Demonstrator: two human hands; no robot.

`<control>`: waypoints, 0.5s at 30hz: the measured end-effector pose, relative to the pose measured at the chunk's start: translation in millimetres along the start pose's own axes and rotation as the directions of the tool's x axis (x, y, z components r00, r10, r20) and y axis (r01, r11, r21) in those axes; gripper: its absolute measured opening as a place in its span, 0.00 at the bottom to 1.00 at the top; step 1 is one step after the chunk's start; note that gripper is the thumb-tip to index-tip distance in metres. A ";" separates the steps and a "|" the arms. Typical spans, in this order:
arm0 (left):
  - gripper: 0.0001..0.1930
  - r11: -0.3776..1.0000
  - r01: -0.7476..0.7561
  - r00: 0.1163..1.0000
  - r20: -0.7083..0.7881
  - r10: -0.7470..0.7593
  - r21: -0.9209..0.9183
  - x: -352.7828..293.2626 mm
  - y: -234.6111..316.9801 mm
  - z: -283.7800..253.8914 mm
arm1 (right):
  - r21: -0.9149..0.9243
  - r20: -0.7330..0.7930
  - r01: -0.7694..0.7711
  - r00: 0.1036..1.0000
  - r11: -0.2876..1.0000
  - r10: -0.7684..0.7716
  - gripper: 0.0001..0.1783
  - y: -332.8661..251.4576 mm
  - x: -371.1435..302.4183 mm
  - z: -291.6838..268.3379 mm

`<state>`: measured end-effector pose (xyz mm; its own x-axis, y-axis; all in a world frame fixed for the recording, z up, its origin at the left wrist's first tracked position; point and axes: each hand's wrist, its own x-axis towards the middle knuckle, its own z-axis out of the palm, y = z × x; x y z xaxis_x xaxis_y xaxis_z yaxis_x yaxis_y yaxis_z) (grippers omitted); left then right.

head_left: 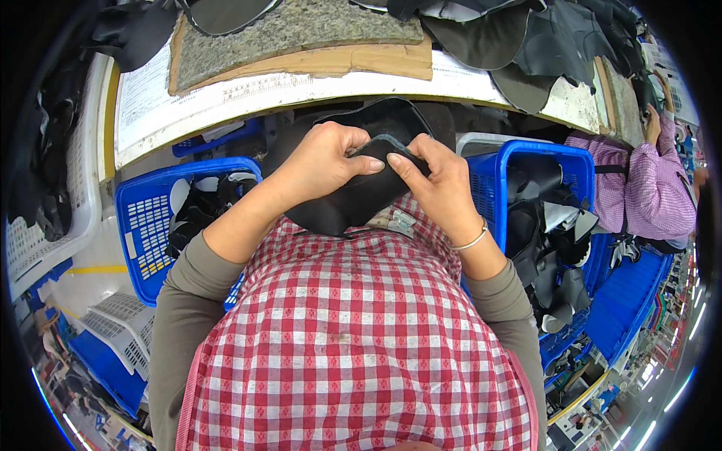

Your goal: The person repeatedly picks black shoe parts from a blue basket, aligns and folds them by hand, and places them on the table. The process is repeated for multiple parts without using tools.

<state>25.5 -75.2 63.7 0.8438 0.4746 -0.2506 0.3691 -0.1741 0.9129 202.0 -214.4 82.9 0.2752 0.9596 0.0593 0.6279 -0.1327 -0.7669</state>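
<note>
1. Nearest to me I see a red and white checked apron (353,338) filling the lower middle of the view, with grey sleeves (184,308) coming up on both sides.
2. Just above the apron, both hands meet over a black shaped piece of soft material (353,199), held in front of the chest, below the table edge.
3. My left hand (323,161) is closed on the piece from the left, thumb laid flat across its upper edge, fingers curled behind it.
4. My right hand (440,180) pinches the same edge from the right, thumb tip almost touching the left thumb; a thin bracelet (472,240) sits on that wrist.
5. A blue basket (150,218) stands to the left of the lap, holding black and white pieces.
6. Another blue basket (530,154) stands to the right, stuffed with dark pieces (545,225).
7. White baskets (124,319) lie lower left, near the floor.
8. Beyond the hands runs a white table (195,101), its curved edge just above the black piece.
9. On it lies a grey speckled slab (293,30) on brown cardboard (376,60), with dark cut sheets (519,45) piled to the right.
10. Far right, another person in a pink checked shirt (654,188) sits at the table.
</note>
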 end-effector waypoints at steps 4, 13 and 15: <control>0.13 0.984 -0.021 0.999 -0.042 0.029 0.175 0.2 10.5 0.8 | 0.191 0.014 0.012 1.000 0.982 -0.015 0.13 6.3 6.9 -1.3; 0.07 0.998 0.059 0.997 0.043 -0.057 -0.032 -13.2 11.9 -5.6 | 0.358 0.291 -0.238 0.947 0.903 0.134 0.14 23.5 19.1 -13.0; 0.07 1.000 0.006 1.000 -0.003 -0.006 0.002 -14.2 8.1 -3.4 | 0.396 0.327 -0.204 0.942 0.895 0.070 0.13 26.6 20.3 -16.0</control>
<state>15.1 -80.4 75.8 0.8402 0.4786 -0.2548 0.3747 -0.1729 0.9109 235.9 -202.3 73.9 0.0653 0.9761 -0.2071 0.2176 -0.2165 -0.9517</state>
